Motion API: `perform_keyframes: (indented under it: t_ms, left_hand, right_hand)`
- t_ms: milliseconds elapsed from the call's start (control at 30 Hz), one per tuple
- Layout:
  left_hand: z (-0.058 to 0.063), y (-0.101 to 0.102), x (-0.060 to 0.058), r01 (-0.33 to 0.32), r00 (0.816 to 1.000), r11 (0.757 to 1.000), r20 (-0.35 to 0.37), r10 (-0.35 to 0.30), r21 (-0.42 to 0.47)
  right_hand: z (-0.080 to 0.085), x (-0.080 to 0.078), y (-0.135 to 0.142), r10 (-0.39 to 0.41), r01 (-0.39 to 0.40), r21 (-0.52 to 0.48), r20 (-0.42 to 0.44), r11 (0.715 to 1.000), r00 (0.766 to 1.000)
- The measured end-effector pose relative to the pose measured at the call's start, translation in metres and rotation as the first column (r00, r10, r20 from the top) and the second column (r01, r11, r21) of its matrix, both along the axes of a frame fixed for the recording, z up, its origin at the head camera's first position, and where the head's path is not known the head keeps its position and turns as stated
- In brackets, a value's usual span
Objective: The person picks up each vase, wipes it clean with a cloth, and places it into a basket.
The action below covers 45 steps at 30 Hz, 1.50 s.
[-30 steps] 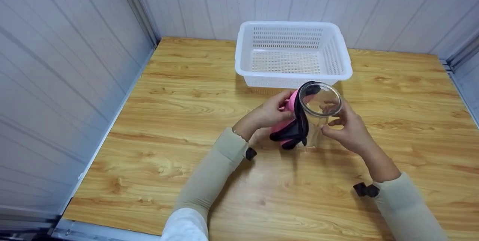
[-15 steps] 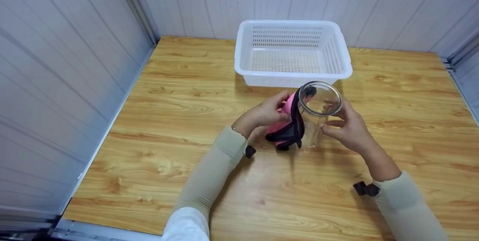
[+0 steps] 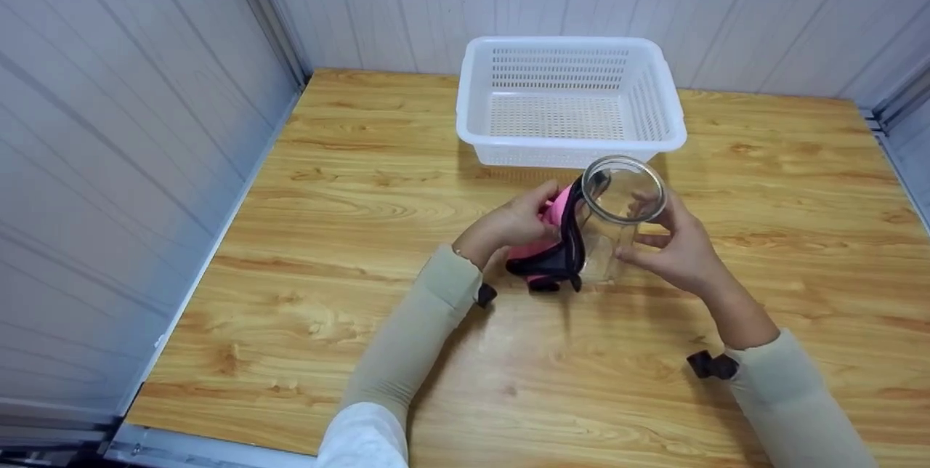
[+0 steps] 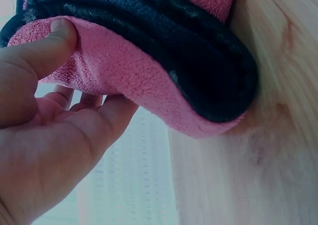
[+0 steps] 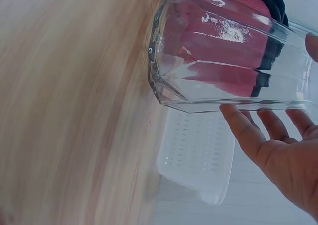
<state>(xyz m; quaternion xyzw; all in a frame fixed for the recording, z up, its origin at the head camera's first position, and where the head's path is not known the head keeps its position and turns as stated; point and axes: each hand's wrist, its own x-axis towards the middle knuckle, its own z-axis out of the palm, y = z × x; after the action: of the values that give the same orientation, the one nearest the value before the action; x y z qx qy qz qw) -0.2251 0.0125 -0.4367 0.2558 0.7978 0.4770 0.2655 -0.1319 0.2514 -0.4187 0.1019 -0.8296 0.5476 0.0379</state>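
Observation:
In the head view, my left hand [image 3: 516, 221] pinches a pink cloth [image 3: 558, 208] with dark grey backing and black trim. Thumb and fingers lie on opposite sides of its edge, and the left wrist view shows the cloth [image 4: 119, 68] curving away in a fold. Opposite it, my right hand [image 3: 679, 250] grips a clear glass jar [image 3: 617, 235] from the right, its round mouth uncovered. Facets and a thick base mark the jar [image 5: 223, 51] in the right wrist view. The cloth shows through the glass; whether they touch, I cannot tell.
A white perforated plastic basket [image 3: 574, 152] stands just behind the jar, near the back wall [image 3: 407, 3]. The wood-grain table [image 3: 290, 323] runs along a panelled left wall [image 3: 109, 126]. Small black devices [image 3: 712, 365] sit at both wrists.
The cloth has shifted a little left, away from the jar, with more of the glass now uncovered. My right hand and the jar have hardly moved.

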Motion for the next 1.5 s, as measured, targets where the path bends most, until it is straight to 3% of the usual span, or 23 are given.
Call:
perform_keyframes:
  t_ms: [100,333,533,733,900,1167,1333,1500]
  left_hand:
    - [-0.002,0.000,0.000,-0.002,1.000,1.000,-0.005,0.002,0.002]
    - [-0.004,-0.002,0.003,-0.069,0.994,0.997,0.093,0.065,0.039]
    - [0.001,-0.003,0.001,-0.035,0.999,0.998,0.013,0.034,0.050]
    - [0.015,-0.002,0.003,-0.045,0.999,0.989,-0.011,0.048,0.144]
    - [0.025,0.003,0.005,-0.022,0.997,0.980,-0.074,0.037,0.195]
    - [0.026,0.004,0.005,-0.015,0.997,0.991,-0.067,0.025,0.135]
    - [0.020,0.003,0.005,-0.025,1.000,0.994,-0.009,0.026,0.104]
    - [0.011,0.001,0.003,-0.014,1.000,0.999,-0.011,0.014,0.040]
  right_hand:
    - [-0.001,-0.001,0.000,-0.005,0.005,0.030,0.010,1.000,1.000]
    - [0.003,-0.003,-0.002,-0.013,0.012,0.051,0.034,0.999,0.999]
    - [0.002,-0.003,-0.005,-0.027,0.025,0.038,0.033,0.999,0.999]
    - [0.001,-0.003,-0.007,-0.022,0.021,0.050,0.025,0.999,0.999]
    - [0.003,-0.002,-0.006,-0.016,0.015,0.053,0.020,0.998,1.000]
    - [0.000,-0.002,-0.005,-0.016,0.015,0.063,0.019,0.998,1.000]
    - [0.001,-0.001,-0.005,-0.029,0.027,0.070,0.020,0.997,0.999]
    - [0.002,-0.001,-0.006,-0.031,0.030,0.071,0.015,0.997,0.999]
